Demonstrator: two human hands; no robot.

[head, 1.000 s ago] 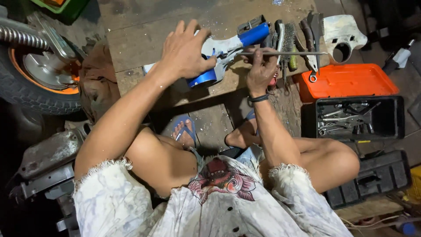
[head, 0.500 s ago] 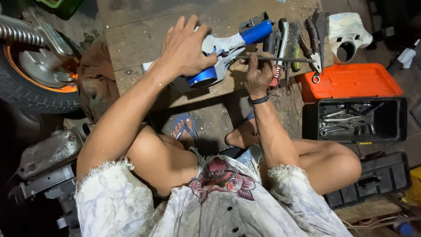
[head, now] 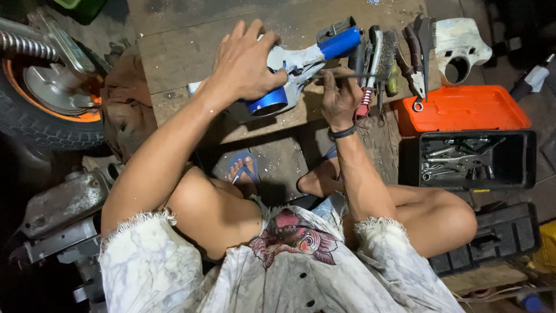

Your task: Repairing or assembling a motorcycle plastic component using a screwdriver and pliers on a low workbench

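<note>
Left hand [head: 246, 64] clamped over blue-and-silver metal part [head: 301, 64] on wooden bench [head: 174, 52]. Right hand [head: 339, 98] closed around thin file [head: 353, 75] laid against part. Filing looks midway; bright filings scattered on bench.

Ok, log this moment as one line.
left hand: pressing down blue-white part | right hand: holding thin rod against part | surface: wooden board | beside: orange toolbox

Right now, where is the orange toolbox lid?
In the head view, the orange toolbox lid lies to the person's right, directly above the open black tool tray and right of the right hand.
</note>
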